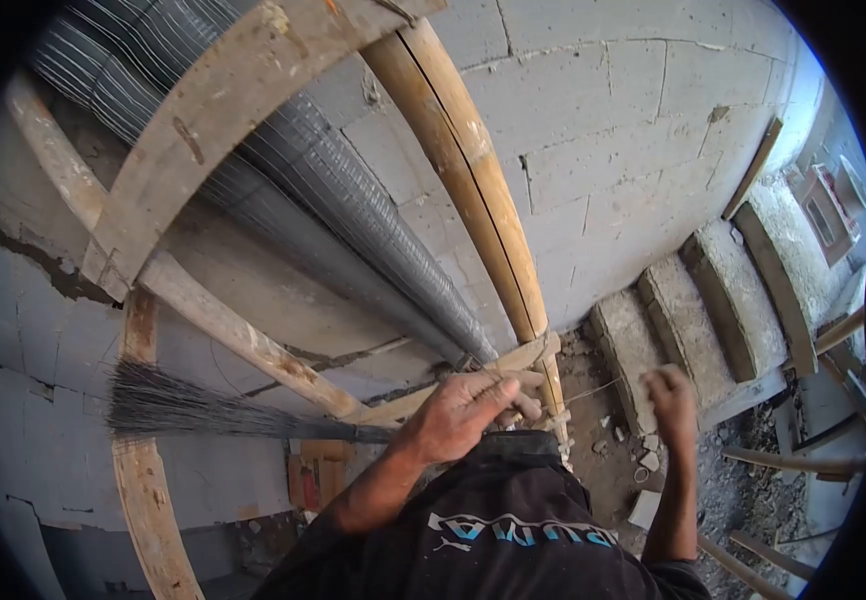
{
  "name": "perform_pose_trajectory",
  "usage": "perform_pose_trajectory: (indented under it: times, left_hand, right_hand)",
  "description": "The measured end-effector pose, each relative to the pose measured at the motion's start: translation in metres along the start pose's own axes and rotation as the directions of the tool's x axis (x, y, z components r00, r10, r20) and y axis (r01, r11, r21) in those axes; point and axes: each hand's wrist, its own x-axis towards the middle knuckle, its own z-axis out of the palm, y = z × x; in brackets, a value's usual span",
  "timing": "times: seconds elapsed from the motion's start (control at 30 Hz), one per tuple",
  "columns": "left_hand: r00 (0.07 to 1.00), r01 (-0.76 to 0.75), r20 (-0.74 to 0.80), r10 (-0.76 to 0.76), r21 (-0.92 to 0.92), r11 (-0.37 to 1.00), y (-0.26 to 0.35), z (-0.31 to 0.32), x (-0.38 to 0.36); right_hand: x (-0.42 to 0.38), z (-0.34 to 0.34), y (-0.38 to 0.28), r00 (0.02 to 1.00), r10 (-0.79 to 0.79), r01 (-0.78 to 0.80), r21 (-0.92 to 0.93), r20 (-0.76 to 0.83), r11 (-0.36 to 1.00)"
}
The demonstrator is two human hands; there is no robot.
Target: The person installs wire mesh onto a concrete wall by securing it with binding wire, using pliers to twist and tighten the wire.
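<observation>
My left hand (461,412) is in front of my waist, its fingers curled together beside a wooden rung (521,356). A thin wire (598,387) stretches from near those fingertips toward my right hand (669,398), which is raised to the right with its fingers closed. The exact grip on the wire is too small to see clearly. A bundle of dark thin wires (213,405) sticks out to the left behind my left forearm, fanned at its far end. The rung meets a thick round wooden pole (478,170) of a ladder-like frame.
Rolls of wire mesh (333,190) lean against the block wall (593,120). A curved-looking plank (193,130) crosses the upper left, joined to another pole (243,345). Concrete steps (693,315) rise at right, with rubble (743,490) and loose poles (793,460) below.
</observation>
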Motion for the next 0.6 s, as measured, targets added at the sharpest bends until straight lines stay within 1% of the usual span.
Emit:
perform_pose_trajectory:
  times: [0.03,0.07,0.1,0.13,0.17,0.2,0.23,0.27,0.3,0.33,0.37,0.4,0.43,0.47,0.5,0.53,0.57,0.6]
  left_hand:
    - [0.998,0.057,0.017,-0.056,-0.054,0.997,-0.004,0.000,-0.003]
    - [0.990,0.036,-0.130,-0.056,-0.156,0.987,-0.011,-0.005,-0.003]
    - [0.969,0.013,-0.245,-0.044,-0.124,0.992,-0.017,-0.016,-0.001]
    - [0.935,0.025,-0.353,-0.030,-0.019,1.000,-0.019,-0.024,0.001]
    - [0.890,0.043,-0.455,-0.001,0.082,0.996,-0.019,-0.029,0.003]
    - [0.889,0.005,-0.458,0.017,0.046,0.999,-0.018,-0.030,0.007]
    - [0.886,-0.033,-0.462,0.032,0.005,0.999,-0.016,-0.028,0.009]
    - [0.882,-0.074,-0.469,0.048,-0.038,0.997,-0.015,-0.024,0.008]
    - [0.937,-0.082,-0.347,0.042,-0.100,0.992,-0.009,-0.016,0.006]
    - [0.974,-0.085,-0.223,0.047,-0.165,0.983,0.001,-0.004,0.003]
    - [0.993,-0.084,-0.100,0.062,-0.231,0.969,0.008,0.007,-0.001]
    - [1.000,0.006,0.018,0.000,-0.299,0.954,0.009,0.015,-0.007]
    - [0.999,0.045,0.033,-0.035,-0.378,0.925,0.003,0.016,-0.009]
    - [0.996,0.086,0.053,-0.069,-0.450,0.889,-0.006,0.015,-0.011]
    - [0.991,0.130,0.082,-0.102,-0.514,0.848,-0.016,0.012,-0.011]
    - [0.992,0.084,-0.059,-0.114,-0.368,0.926,-0.028,0.004,-0.007]
    - [0.974,0.040,-0.209,-0.086,-0.213,0.976,-0.034,-0.001,-0.003]
    - [0.936,0.015,-0.350,-0.032,-0.052,0.999,-0.035,-0.004,0.002]
  right_hand:
    - [0.001,-0.023,-0.004,0.964,0.248,-0.265,0.422,0.096,0.867]
    - [-0.010,-0.038,-0.009,0.985,0.027,-0.117,0.548,0.169,0.828]
    - [-0.020,-0.048,-0.015,0.960,-0.201,0.016,0.678,0.196,0.735]
    - [-0.028,-0.047,-0.032,0.797,-0.454,0.075,0.681,0.398,0.728]
    - [-0.035,-0.037,-0.052,0.529,-0.645,0.133,0.697,0.552,0.705]
    - [-0.041,-0.019,-0.068,0.379,-0.601,0.089,0.618,0.704,0.781]
    - [-0.047,-0.004,-0.074,0.212,-0.524,0.063,0.524,0.825,0.849]
    - [-0.052,0.009,-0.058,0.389,-0.337,0.262,0.248,0.857,0.933]
    - [-0.052,0.027,-0.033,0.579,-0.177,0.393,-0.083,0.796,0.916]
    - [-0.035,0.034,0.014,0.748,-0.286,0.387,-0.045,0.599,0.921]
    - [-0.019,0.029,0.017,0.918,0.122,-0.144,0.029,0.377,0.989]
    - [0.001,0.003,0.012,0.947,0.184,-0.225,0.133,0.264,0.965]
    - [0.010,-0.016,0.031,0.972,0.183,-0.229,0.432,0.145,0.872]
    - [0.011,-0.035,0.032,0.998,0.018,-0.048,0.525,0.063,0.849]
    - [0.005,-0.053,0.024,0.996,-0.074,0.032,0.614,0.043,0.788]
    - [-0.003,-0.065,0.014,0.980,-0.193,0.120,0.653,0.040,0.747]
    - [-0.012,-0.071,0.007,0.921,-0.345,0.131,0.691,0.180,0.711]
    - [-0.020,-0.075,-0.002,0.817,-0.488,0.129,0.727,0.307,0.675]
